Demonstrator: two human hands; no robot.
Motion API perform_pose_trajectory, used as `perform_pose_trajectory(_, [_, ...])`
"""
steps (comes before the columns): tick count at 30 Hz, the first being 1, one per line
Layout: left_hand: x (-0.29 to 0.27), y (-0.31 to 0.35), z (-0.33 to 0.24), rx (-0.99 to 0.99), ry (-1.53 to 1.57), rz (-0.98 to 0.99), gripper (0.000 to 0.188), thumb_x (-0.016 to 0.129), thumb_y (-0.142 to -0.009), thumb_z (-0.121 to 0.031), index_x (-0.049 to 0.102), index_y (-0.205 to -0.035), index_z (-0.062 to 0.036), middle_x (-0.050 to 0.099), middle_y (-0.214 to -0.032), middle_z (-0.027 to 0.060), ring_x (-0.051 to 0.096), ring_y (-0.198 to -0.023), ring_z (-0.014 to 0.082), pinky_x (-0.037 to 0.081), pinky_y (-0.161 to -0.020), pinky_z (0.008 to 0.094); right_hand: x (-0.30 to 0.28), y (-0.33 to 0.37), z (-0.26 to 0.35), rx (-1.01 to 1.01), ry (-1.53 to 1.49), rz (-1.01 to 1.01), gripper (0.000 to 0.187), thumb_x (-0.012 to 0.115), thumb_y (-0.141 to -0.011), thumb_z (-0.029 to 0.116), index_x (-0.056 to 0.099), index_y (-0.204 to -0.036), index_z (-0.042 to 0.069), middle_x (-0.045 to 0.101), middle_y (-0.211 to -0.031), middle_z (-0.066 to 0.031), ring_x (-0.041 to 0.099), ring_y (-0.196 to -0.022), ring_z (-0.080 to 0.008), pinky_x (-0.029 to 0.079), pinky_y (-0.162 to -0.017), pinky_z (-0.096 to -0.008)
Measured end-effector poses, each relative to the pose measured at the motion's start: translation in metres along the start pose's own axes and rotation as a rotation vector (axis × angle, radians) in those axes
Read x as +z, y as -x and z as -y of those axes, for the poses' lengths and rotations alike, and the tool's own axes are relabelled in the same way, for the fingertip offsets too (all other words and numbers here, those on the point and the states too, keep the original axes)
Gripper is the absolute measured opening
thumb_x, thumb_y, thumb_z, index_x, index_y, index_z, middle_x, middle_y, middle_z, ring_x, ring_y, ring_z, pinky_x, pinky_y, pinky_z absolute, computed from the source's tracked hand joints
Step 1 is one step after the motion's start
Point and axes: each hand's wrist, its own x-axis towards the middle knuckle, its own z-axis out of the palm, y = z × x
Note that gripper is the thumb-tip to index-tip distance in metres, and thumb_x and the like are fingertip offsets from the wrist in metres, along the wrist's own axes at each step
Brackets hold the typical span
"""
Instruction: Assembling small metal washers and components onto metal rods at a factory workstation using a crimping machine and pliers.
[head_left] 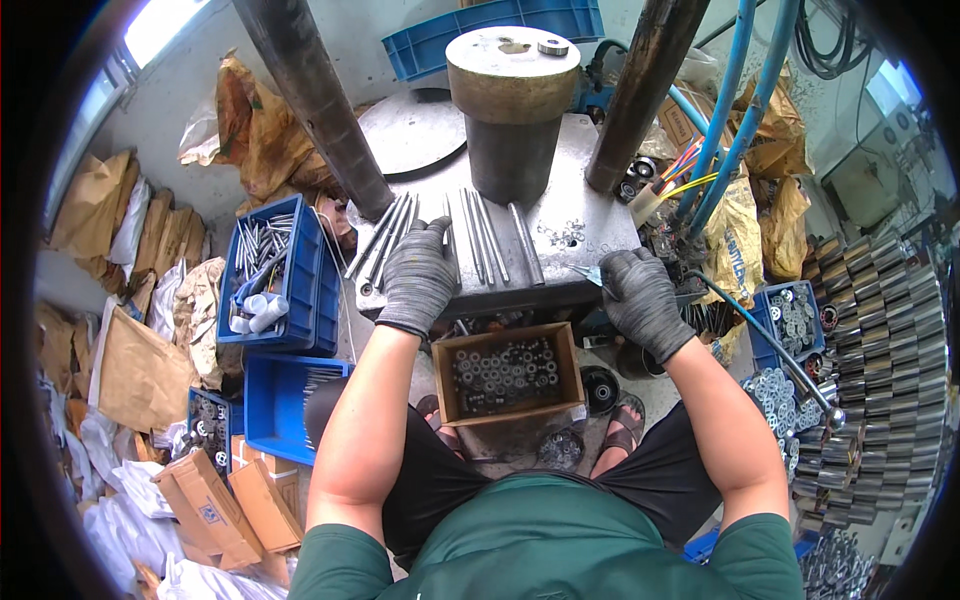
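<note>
My left hand [415, 278], in a grey knit glove, is closed over the left part of the metal table [585, 205], with a slim metal rod [449, 243] at its fingertips. More rods [392, 240] lie under and left of this hand, and another few rods [483, 238] lie to its right. A thicker, darker metal bar [525, 243] rests beside those. At the table's front right edge, my gloved right hand [643, 300] is closed around a small pointed tool with a pale bluish part [588, 273]. Its exact kind is unclear, as my fingers cover the rest.
A heavy steel cylinder [510, 150] stands on the table between two dark columns [325, 110]. Small metal rings [565, 236] lie right of the bar. Below sits a cardboard box [440, 385] of ring-shaped parts. Blue bins [325, 290] stand left; stacked metal parts [875, 390] stand right.
</note>
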Motion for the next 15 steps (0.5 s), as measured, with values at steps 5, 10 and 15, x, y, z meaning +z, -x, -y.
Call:
perform_pose_trajectory(5, [-0.007,0.004,-0.01,0.022,-0.094,-0.004,0.047,0.064,-0.086,-0.02,0.061,-0.133,-0.014,0.065,-0.108,0.0208,0.069,-0.096,0.0361,0.056,-0.083,0.0483,0.006,-0.003,-0.001,-0.02,0.065,-0.042,0.022,0.068,-0.073,0.009,0.063,-0.094,0.008,0.064,-0.09,-0.0143,0.061,-0.092,-0.0355,0.048,-0.082,-0.0467])
perform_pose_trajectory(10, [-0.003,-0.004,-0.003,-0.098,0.146,0.005,0.051,0.066,-0.083,-0.016,0.06,-0.133,-0.0117,0.068,-0.093,0.019,0.071,-0.088,0.0352,0.056,-0.081,0.0452,0.014,-0.002,-0.009,-0.03,0.001,-0.096,0.024,0.066,-0.07,0.004,0.061,-0.093,0.006,0.062,-0.087,-0.0162,0.059,-0.088,-0.0397,0.047,-0.079,-0.0503])
perform_pose_trajectory(15, [-0.015,-0.014,0.008,-0.317,1.002,0.094,0.044,0.066,-0.084,-0.003,0.059,-0.127,0.0021,0.067,-0.078,0.0087,0.062,-0.062,0.0138,0.049,-0.054,0.0254,0.004,0.0,0.001,0.321,-0.558,-0.096,0.017,0.067,-0.078,0.001,0.059,-0.093,0.004,0.063,-0.08,-0.0094,0.063,-0.075,-0.0238,0.052,-0.07,-0.0352])
